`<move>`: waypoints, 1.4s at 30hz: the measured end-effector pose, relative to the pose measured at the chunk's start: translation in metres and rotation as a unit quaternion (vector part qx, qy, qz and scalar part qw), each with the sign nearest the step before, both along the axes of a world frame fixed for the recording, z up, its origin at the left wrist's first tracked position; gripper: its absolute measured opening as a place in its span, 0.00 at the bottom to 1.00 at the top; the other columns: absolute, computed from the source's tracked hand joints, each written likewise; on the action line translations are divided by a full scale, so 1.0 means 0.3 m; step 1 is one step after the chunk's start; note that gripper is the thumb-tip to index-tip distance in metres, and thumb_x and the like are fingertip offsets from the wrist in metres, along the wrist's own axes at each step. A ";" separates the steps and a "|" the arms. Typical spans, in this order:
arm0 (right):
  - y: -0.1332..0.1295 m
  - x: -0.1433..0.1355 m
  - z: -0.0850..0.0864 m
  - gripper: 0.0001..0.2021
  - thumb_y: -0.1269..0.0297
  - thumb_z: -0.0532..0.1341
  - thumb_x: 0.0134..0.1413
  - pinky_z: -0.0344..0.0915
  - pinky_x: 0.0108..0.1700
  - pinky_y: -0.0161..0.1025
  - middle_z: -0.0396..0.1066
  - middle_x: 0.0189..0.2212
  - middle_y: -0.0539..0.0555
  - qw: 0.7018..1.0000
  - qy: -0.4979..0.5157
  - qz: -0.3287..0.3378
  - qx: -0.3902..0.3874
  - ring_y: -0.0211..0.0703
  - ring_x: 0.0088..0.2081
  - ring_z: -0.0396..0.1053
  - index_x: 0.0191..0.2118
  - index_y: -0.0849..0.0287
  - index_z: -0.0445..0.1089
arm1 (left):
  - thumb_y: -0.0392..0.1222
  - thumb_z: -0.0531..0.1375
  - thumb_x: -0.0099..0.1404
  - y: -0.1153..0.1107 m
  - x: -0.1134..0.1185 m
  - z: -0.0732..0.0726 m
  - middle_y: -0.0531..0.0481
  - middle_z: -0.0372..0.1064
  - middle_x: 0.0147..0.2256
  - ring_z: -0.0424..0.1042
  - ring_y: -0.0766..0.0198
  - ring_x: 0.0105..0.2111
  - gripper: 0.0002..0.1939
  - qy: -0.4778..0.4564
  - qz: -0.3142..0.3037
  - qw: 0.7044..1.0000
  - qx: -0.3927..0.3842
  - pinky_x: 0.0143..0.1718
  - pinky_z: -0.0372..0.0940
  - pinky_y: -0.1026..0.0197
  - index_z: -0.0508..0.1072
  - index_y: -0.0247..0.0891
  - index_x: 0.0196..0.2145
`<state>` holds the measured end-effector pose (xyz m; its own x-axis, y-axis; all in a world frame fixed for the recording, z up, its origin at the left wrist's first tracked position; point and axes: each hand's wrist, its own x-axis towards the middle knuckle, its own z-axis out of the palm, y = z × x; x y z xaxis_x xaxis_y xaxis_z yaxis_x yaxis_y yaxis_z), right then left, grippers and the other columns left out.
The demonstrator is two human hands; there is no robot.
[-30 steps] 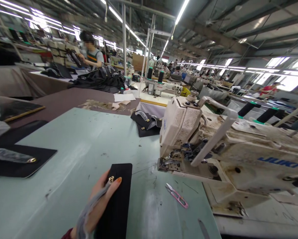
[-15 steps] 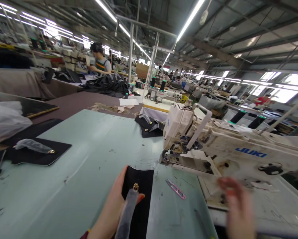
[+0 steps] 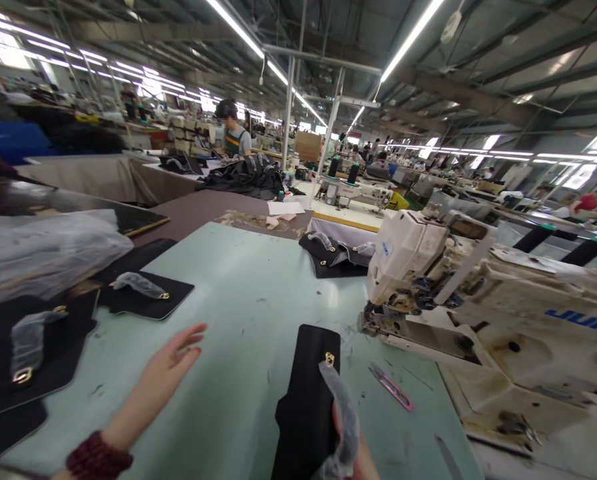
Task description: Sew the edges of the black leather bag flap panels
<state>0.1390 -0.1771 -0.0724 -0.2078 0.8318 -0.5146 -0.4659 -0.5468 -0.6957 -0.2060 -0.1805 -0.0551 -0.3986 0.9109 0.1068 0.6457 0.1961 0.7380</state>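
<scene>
A black panel (image 3: 306,400) with gold hardware and a plastic-wrapped strap (image 3: 346,413) is tilted up at the lower middle. My right hand (image 3: 361,457) grips its right side, mostly hidden behind the wrapped strap. Over the green tabletop at the left, my left hand (image 3: 173,363) is empty, its fingers apart, with a dark red cuff at the wrist. Beyond it lies a similar black piece (image 3: 153,300) with a wrapped strap. More black pieces (image 3: 53,353) lie at the left edge.
A white sewing machine (image 3: 528,300) fills the right side. Pink thread snips (image 3: 393,387) lie on the green table (image 3: 238,300). Black pieces (image 3: 336,257) rest at its far edge. Clear plastic sheeting (image 3: 53,247) is at the left. A person (image 3: 236,139) works farther back.
My left hand has let go of the black panel and moved left. My right hand has come from beside the machine onto the panel. The view has turned left.
</scene>
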 end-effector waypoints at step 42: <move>0.068 0.030 0.168 0.28 0.43 0.66 0.51 0.55 0.29 0.20 0.66 0.30 0.53 0.919 -0.120 0.325 0.190 0.26 0.29 0.59 0.38 0.70 0.72 | 0.24 0.50 0.67 -0.102 0.323 0.150 0.48 0.71 0.43 0.69 0.57 0.45 0.28 0.324 -0.405 0.819 0.243 0.57 0.59 0.52 0.68 0.48 0.58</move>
